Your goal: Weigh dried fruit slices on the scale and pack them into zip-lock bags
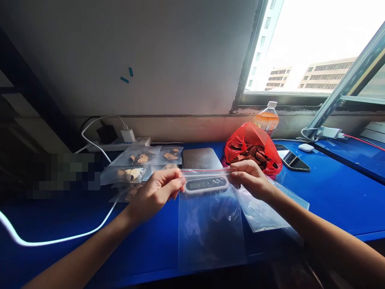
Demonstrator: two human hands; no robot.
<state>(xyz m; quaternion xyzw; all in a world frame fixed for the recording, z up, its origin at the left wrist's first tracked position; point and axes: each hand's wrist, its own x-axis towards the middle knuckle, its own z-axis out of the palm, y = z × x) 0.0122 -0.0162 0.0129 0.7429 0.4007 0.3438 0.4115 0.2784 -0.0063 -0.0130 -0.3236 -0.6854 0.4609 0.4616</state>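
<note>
Our left hand (158,188) and right hand (251,178) pinch opposite top corners of a clear flat plastic zip bag (210,228) with a pinkish-red seal line (207,170), fingers (173,184) closed on it. The bag overlaps the front of a silver square digital scale (202,157) on the blue bench (339,192); whether bag and scale touch we cannot tell. Tugging unevenly could split the seal, and a straying right hand could knock the thin red plastic bag (255,132) beyond it and spill its brown chips (254,152).
</note>
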